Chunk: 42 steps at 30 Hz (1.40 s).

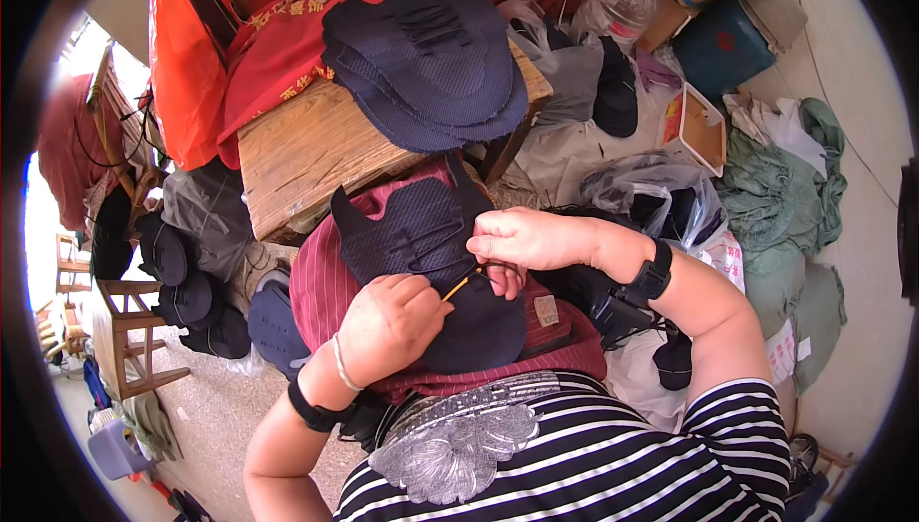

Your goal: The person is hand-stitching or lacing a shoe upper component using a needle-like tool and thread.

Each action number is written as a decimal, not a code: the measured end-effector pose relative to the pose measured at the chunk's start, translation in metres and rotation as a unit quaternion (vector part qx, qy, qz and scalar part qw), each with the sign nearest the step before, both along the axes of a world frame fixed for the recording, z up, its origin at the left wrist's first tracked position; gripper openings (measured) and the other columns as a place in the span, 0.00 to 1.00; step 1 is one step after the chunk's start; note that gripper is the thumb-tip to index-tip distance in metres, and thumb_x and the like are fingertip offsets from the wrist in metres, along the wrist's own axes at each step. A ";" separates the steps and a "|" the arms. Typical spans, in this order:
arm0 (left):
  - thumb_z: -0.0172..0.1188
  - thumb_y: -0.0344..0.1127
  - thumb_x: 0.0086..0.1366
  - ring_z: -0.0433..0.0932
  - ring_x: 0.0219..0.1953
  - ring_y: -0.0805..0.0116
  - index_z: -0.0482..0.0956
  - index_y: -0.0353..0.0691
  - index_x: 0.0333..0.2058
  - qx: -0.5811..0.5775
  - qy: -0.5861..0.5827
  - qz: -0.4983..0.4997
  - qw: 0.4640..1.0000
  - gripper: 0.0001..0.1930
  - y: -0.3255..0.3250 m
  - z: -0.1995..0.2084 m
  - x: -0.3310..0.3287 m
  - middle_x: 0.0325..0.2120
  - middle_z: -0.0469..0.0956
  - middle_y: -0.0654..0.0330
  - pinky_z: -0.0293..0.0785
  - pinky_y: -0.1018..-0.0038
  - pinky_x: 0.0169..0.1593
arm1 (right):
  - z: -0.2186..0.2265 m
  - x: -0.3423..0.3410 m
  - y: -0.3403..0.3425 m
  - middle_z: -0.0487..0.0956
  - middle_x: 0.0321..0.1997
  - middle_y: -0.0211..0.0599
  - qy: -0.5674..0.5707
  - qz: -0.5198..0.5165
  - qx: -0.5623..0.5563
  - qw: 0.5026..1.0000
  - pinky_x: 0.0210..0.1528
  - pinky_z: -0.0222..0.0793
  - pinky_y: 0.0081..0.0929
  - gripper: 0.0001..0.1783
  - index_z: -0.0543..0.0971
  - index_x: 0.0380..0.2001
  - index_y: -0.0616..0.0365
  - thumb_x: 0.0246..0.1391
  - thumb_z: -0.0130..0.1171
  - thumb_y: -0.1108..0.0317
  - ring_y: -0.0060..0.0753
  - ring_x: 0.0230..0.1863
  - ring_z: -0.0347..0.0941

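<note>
Across my lap, on a red pinstriped cloth [316, 268], lies a dark navy fabric piece [397, 225] with two pointed ends at the top and a row of gathered folds in its middle. My left hand [397, 321] is closed at the lower left of the folds, on one end of a slim yellow strip [461, 288]. The strip slants up to my right hand [522, 240], whose thumb and forefinger pinch the fabric at the right of the folds. The strip's exact kind is too small to tell.
Ahead stands a wooden table [297, 154] bearing a stack of similar navy pieces [431, 72] and a red cloth [273, 72]. Dark caps [191, 297] and a wooden stool [129, 340] are at the left. Plastic bags [661, 197] and green cloth [775, 197] crowd the right.
</note>
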<state>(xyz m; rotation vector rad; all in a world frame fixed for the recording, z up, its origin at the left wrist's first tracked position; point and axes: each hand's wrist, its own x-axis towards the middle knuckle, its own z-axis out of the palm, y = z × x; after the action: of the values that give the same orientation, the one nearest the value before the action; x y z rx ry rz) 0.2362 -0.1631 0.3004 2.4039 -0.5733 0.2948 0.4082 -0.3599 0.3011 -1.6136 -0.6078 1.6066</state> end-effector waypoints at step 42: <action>0.61 0.28 0.70 0.71 0.22 0.79 0.81 0.32 0.28 -0.276 0.199 0.359 0.869 0.09 0.075 0.004 -0.106 0.25 0.75 0.64 0.66 0.81 0.27 | 0.008 -0.022 0.006 0.79 0.28 0.42 0.043 -0.132 -0.041 0.989 0.32 0.85 0.33 0.20 0.70 0.41 0.68 0.73 0.48 0.57 0.37 0.29 0.84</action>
<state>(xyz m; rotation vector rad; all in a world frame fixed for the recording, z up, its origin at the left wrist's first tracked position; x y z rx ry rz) 0.1301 -0.0884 0.3045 1.9247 0.5557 0.2168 0.3866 -0.3542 0.3086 -1.6006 -0.2723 1.5109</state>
